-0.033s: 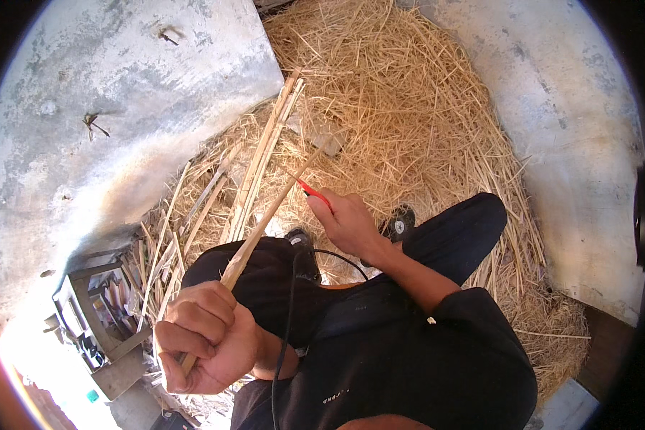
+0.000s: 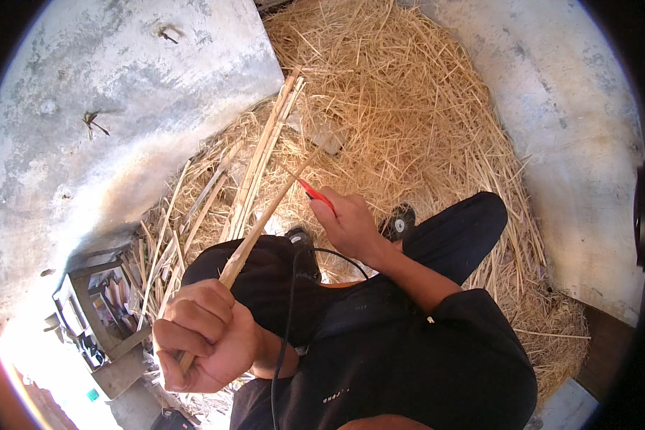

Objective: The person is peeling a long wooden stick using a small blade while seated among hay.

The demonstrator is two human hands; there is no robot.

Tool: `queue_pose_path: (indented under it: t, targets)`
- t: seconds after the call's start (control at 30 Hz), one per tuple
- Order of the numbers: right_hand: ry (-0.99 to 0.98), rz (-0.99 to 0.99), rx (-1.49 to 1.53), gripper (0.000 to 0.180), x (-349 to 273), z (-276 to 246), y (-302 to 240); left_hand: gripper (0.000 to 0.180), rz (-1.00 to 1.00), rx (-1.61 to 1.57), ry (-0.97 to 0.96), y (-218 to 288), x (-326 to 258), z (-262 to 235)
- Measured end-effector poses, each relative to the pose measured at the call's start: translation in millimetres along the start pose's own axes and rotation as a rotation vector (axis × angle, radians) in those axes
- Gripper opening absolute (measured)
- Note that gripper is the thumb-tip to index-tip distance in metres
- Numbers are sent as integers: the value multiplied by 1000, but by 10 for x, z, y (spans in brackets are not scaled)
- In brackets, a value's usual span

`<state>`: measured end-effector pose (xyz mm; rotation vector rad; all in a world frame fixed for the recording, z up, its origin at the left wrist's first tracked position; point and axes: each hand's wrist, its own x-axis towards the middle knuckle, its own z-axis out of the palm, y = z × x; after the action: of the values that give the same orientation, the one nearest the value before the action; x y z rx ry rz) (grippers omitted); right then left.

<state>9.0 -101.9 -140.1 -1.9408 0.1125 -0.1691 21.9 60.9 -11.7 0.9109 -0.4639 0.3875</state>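
Note:
A long pale bamboo strip (image 2: pixel 261 222) slants from the lower left up toward the middle. Its thick near end is wrapped in the fist of my left hand (image 2: pixel 208 337), with a short stub showing below the fingers. Closer to the strip's far end, my right hand (image 2: pixel 347 226) grips a red-handled knife (image 2: pixel 315 193). The knife's thin front part crosses the strip there; the exact contact is too small to make out. My right fingers are partly hidden behind the back of the hand.
Several long split strips (image 2: pixel 261 165) lean beside my left knee. Shavings (image 2: pixel 408 115) cover the floor in a thick heap. A wooden rack (image 2: pixel 97 301) with small items stands at the left. Worn pale walls (image 2: pixel 122 64) rise on both sides, and a black cable (image 2: pixel 287 337) crosses my lap.
My right hand and the knife have shifted very slightly to the right. The left hand and the bamboo strip are almost unmoved.

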Motion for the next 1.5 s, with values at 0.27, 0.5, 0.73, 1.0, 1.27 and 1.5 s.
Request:
queue_pose_path:
  t: [0.27,0.5,0.73,1.0,1.27,1.5]
  targets:
    - [-152,242,-193,45,123,72,500,38,-27,10,-28,23,5,1]
    - [-76,116,-289,41,-14,151,515,40,-36,-37,1,9,-9,69]
    - [-73,15,-144,47,136,-69,161,34,-7,-23,-131,-4,-28,96]
    - [-48,211,-342,44,96,-30,1252,40,-12,-31,-82,14,-19,72]
    - [-10,319,-291,48,192,215,1441,39,-42,-52,-127,-13,-1,104]
    - [27,269,-275,53,377,-113,1299,37,0,-25,-39,-7,9,44]
